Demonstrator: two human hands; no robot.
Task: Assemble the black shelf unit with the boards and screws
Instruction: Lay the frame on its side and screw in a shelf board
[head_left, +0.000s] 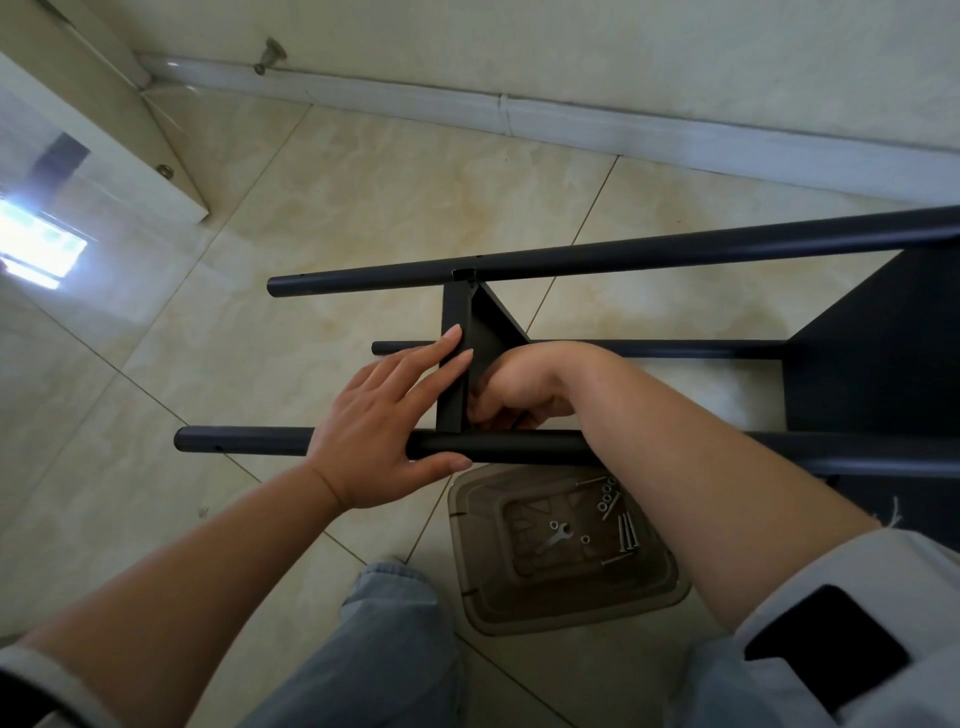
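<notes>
The black shelf unit (675, 353) lies on its side on the tiled floor (363, 208), its round poles running left to right, a black board (460, 364) standing between the near pole (498, 449) and the far pole (571, 262). The left hand (374, 431) lies flat, fingers straight against the board's left face, thumb hooked under the near pole. The right hand (514, 389) reaches down behind that pole with its fingers curled at the board's near corner; what they pinch is hidden. Beneath the near pole sits a brown plastic tray (566, 597) holding screws (627, 532), washers and a small wrench (557, 535). The unit's right end is cut off.
</notes>
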